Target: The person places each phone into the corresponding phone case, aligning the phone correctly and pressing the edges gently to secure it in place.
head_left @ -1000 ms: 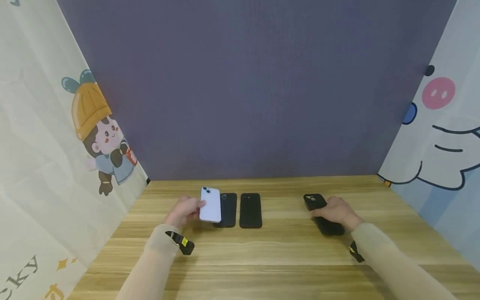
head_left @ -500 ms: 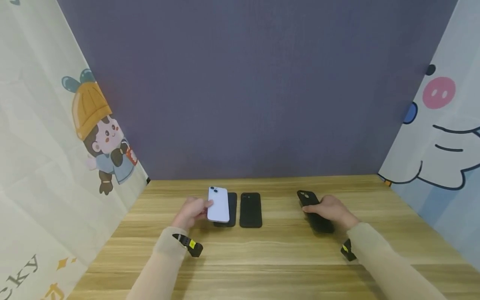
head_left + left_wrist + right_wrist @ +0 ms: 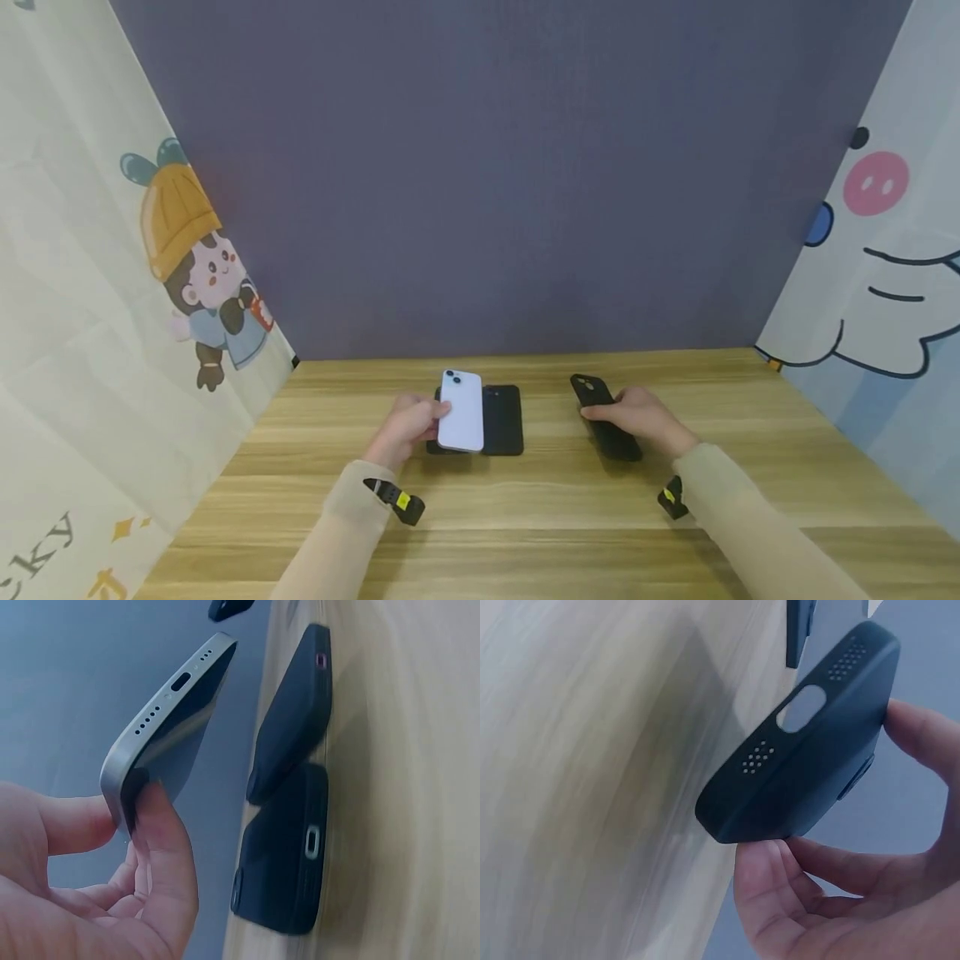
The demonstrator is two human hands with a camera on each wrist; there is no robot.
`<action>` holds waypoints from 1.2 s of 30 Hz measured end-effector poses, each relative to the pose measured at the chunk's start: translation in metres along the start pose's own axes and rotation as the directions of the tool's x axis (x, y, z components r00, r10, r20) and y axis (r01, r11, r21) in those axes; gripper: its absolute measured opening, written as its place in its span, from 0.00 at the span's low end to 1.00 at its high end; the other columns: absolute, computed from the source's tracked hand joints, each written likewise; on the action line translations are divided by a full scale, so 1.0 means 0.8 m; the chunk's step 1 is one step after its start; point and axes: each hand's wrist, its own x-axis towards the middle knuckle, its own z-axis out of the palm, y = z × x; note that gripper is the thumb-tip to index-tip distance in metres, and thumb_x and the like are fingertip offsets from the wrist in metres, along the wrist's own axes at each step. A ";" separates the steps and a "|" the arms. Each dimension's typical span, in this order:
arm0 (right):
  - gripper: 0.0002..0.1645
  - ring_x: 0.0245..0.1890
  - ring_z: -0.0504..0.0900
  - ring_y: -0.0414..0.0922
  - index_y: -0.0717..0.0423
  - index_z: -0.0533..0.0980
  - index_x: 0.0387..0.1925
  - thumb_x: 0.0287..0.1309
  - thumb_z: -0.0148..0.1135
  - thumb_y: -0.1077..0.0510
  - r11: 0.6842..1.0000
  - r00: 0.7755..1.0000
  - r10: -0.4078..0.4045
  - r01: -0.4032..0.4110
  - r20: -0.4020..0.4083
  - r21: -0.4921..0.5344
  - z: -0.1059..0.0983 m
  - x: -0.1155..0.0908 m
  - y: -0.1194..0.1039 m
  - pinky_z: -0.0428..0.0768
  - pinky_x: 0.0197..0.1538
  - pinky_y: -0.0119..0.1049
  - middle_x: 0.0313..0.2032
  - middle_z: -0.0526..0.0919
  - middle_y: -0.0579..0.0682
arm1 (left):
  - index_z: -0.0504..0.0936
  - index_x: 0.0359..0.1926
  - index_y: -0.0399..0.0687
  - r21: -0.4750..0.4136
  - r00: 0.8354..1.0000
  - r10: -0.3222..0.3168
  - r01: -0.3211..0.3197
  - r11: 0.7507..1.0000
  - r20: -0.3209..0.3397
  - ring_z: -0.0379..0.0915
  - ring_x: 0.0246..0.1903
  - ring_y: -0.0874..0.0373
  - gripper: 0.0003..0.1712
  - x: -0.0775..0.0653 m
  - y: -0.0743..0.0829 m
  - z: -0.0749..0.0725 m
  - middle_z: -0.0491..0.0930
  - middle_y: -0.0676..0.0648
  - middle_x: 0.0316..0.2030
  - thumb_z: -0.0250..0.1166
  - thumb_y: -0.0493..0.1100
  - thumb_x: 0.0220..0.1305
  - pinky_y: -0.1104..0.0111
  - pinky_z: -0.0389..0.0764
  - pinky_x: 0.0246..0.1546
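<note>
My left hand (image 3: 408, 427) pinches a pale lilac smartphone (image 3: 462, 417) by its left edge, back and two lenses facing up. In the left wrist view the thumb and fingers clasp one edge of the phone (image 3: 154, 712), its charging port and dark screen showing. My right hand (image 3: 640, 417) grips a black phone case (image 3: 609, 432), tilted over the table. The right wrist view shows light through the port cutout of the case (image 3: 817, 780). Two black-cased phones lie side by side: one (image 3: 504, 425) partly covered by the lilac phone, the other (image 3: 277, 859) mostly hidden beneath it in the head view.
The wood-grain table (image 3: 540, 525) runs back to a dark blue-grey panel (image 3: 480, 183). Printed cartoon curtains hang on the left (image 3: 67, 250) and right (image 3: 892, 275). Each wrist wears a small black camera strap.
The left hand has carried the lilac phone to the right across the black-cased phones. The right hand has brought the black case leftward, raising its camera end. The two hands are closer together.
</note>
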 end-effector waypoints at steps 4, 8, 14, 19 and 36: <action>0.29 0.26 0.70 0.45 0.59 0.77 0.26 0.55 0.72 0.37 1.000 1.000 0.019 -0.019 0.019 0.010 0.003 -0.001 -0.009 0.70 0.31 0.38 0.25 0.75 0.49 | 0.77 0.50 0.21 -0.017 1.000 0.018 -0.017 1.000 0.022 0.84 0.35 0.51 0.17 -0.001 -0.001 0.008 0.84 0.34 0.40 0.61 0.36 0.70 0.58 0.86 0.42; 0.34 0.31 0.72 0.46 0.62 0.80 0.34 0.54 0.71 0.33 0.999 0.999 0.033 -0.032 0.039 -0.012 0.007 -0.001 -0.016 0.72 0.35 0.40 0.31 0.77 0.51 | 0.76 0.51 0.20 -0.026 0.999 0.022 -0.022 0.999 0.027 0.83 0.34 0.51 0.18 -0.003 -0.001 0.013 0.83 0.33 0.41 0.61 0.36 0.70 0.58 0.86 0.42; 0.42 0.41 0.79 0.50 0.68 0.81 0.46 0.53 0.71 0.32 0.999 0.998 0.027 -0.026 0.050 -0.028 0.016 -0.002 -0.024 0.79 0.44 0.46 0.44 0.82 0.58 | 0.76 0.50 0.22 -0.039 0.999 0.024 -0.023 0.999 0.026 0.83 0.36 0.51 0.17 -0.003 -0.003 0.020 0.83 0.34 0.42 0.61 0.36 0.70 0.58 0.86 0.43; 0.41 0.41 0.81 0.51 0.67 0.81 0.46 0.52 0.71 0.32 1.000 0.999 0.012 -0.011 0.048 -0.027 0.025 -0.001 -0.030 0.80 0.44 0.47 0.45 0.83 0.58 | 0.77 0.48 0.24 -0.051 0.998 0.028 -0.026 0.998 0.052 0.83 0.35 0.52 0.15 -0.003 -0.007 0.026 0.83 0.36 0.41 0.61 0.36 0.70 0.59 0.86 0.43; 0.42 0.38 0.78 0.48 0.71 0.80 0.48 0.53 0.72 0.35 0.997 1.000 -0.019 0.017 0.023 0.073 0.047 -0.004 -0.053 0.79 0.39 0.40 0.41 0.82 0.57 | 0.77 0.49 0.22 -0.074 0.994 0.065 -0.058 0.996 0.091 0.83 0.34 0.54 0.17 -0.005 -0.007 0.054 0.85 0.37 0.38 0.61 0.36 0.70 0.61 0.86 0.40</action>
